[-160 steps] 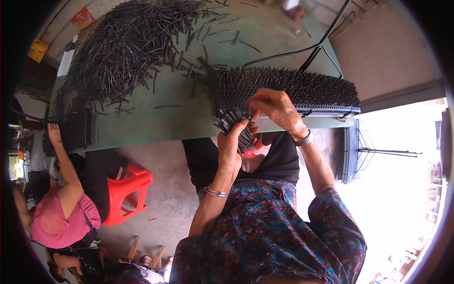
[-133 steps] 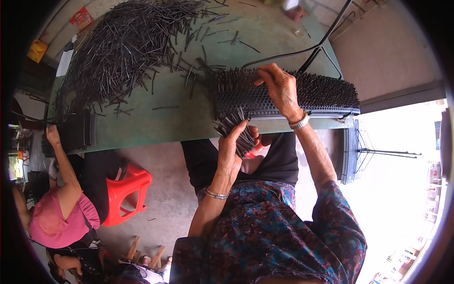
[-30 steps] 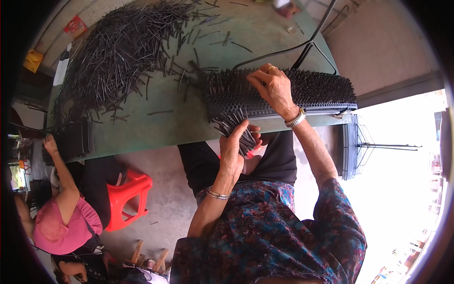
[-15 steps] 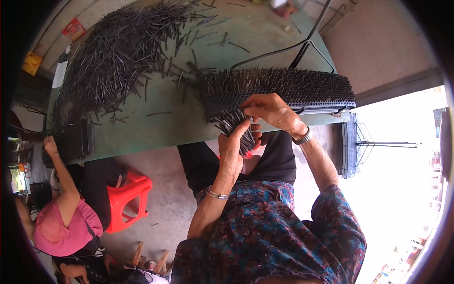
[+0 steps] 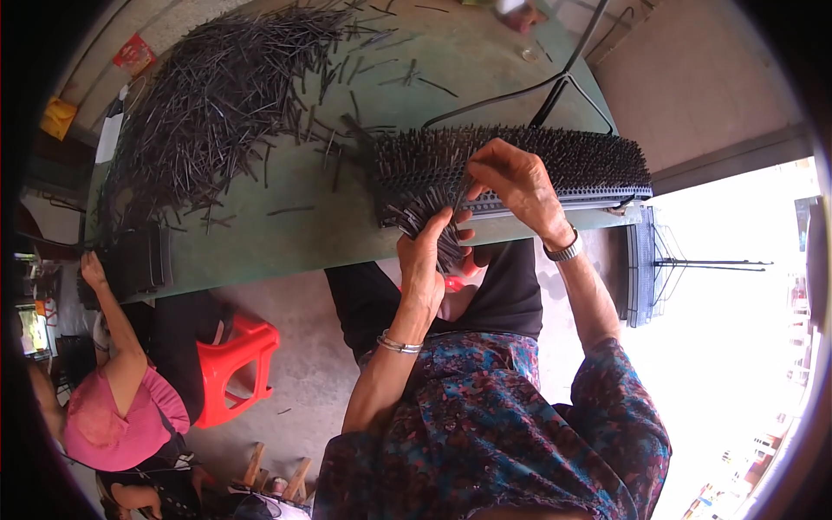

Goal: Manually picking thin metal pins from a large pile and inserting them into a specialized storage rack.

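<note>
A bundle of thin dark sticks (image 5: 419,211) is wrapped in my left hand (image 5: 421,264), its ends fanning out above the thumb. My right hand (image 5: 527,188) is raised just right of the bundle, with thumb and forefinger pinched on what looks like one thin dark stick; the dark background partly hides it. Both hands are at the front edge of a long perforated rack (image 5: 572,194), whose holes hold rows of upright dark sticks (image 5: 598,156). Bare holes show along its front, near my fingers.
A large heap of loose dark sticks (image 5: 217,95) covers the left of the green table (image 5: 238,257), with strays around it. A bent metal frame (image 5: 555,82) stands behind the rack. At left, a person in a pink hat (image 5: 121,416) works beside a red stool (image 5: 264,373). Another rack (image 5: 640,269) stands at right.
My right hand has moved up and to the right, away from the bundle. My left hand keeps its hold on the sticks and has barely moved.
</note>
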`<control>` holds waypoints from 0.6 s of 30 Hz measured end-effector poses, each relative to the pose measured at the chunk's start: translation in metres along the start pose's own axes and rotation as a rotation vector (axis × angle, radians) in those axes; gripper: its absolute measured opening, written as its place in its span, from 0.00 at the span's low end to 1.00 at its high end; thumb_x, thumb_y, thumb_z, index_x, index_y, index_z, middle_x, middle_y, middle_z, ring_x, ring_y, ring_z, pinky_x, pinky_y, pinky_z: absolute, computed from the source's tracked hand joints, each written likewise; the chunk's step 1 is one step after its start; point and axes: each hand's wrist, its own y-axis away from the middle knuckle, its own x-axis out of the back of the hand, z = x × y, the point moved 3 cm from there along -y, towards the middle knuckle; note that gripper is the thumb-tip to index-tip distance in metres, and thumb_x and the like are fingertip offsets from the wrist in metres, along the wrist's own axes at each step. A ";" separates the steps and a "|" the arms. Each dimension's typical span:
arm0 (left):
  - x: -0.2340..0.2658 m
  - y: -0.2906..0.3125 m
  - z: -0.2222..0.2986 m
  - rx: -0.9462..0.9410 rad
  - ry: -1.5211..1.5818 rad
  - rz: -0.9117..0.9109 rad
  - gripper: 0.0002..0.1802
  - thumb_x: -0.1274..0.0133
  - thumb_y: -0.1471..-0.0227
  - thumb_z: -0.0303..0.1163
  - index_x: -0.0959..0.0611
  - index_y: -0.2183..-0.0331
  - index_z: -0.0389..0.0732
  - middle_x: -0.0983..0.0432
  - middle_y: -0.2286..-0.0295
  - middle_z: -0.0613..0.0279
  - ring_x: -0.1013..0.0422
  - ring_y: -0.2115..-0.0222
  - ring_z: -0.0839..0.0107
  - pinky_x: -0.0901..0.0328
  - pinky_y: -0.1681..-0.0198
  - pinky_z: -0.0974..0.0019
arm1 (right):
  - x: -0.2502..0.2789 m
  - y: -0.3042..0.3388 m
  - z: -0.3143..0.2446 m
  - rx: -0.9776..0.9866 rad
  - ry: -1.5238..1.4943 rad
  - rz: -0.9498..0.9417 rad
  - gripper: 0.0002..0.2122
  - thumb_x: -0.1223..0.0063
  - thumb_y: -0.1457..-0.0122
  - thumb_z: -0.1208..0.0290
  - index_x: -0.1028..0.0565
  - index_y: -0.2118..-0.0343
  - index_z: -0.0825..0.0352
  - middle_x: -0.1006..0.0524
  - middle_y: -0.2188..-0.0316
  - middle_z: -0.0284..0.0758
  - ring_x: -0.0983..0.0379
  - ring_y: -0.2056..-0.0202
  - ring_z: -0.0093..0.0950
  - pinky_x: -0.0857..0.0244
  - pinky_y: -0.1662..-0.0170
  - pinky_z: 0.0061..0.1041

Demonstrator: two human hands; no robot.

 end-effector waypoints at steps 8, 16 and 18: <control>0.002 -0.004 -0.011 0.067 -0.021 0.027 0.13 0.40 0.50 0.34 0.21 0.64 0.36 0.19 0.71 0.55 0.23 0.75 0.67 0.28 0.76 0.65 | 0.018 -0.015 0.011 0.159 0.197 0.351 0.04 0.49 0.38 0.77 0.27 0.64 0.73 0.22 0.73 0.33 0.22 0.70 0.21 0.32 0.66 0.17; 0.002 0.000 -0.017 0.130 0.135 -0.075 0.16 0.46 0.44 0.36 0.22 0.55 0.39 0.23 0.61 0.50 0.24 0.62 0.61 0.26 0.58 0.53 | 0.020 -0.019 0.021 0.178 0.263 0.414 0.05 0.48 0.39 0.74 0.26 0.64 0.70 0.20 0.75 0.33 0.22 0.71 0.17 0.37 0.70 0.15; 0.003 0.003 -0.018 0.140 0.145 -0.068 0.17 0.47 0.43 0.36 0.23 0.53 0.39 0.23 0.61 0.50 0.24 0.62 0.60 0.27 0.56 0.53 | 0.020 -0.018 0.014 0.146 0.279 0.392 0.05 0.48 0.39 0.74 0.26 0.64 0.70 0.20 0.75 0.33 0.21 0.70 0.18 0.37 0.70 0.15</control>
